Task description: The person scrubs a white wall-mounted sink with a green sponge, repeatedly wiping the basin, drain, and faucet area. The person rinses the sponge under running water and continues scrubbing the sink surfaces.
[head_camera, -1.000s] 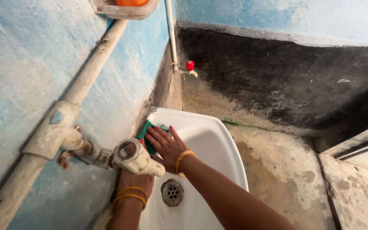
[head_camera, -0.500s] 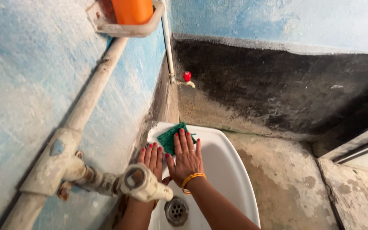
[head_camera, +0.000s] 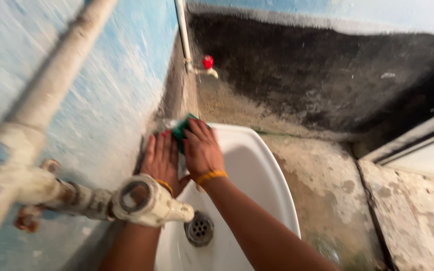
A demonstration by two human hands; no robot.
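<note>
My right hand lies flat on a green scouring pad and presses it against the far left rim of the white washbasin. Most of the pad is hidden under my fingers. My left hand rests flat beside it on the basin's left edge, against the wall, with nothing in it. Both wrists carry orange bangles. The picture is blurred by motion.
A thick white pipe with an open-ended tap juts from the blue wall just over my left wrist. The metal drain sits in the basin bottom. A small red-handled tap hangs on a thin pipe in the corner. Stained concrete floor lies to the right.
Both hands and the pad have slid up and left toward the basin's back corner. The view has dropped, so the orange bottle on its wall shelf is out of sight.
</note>
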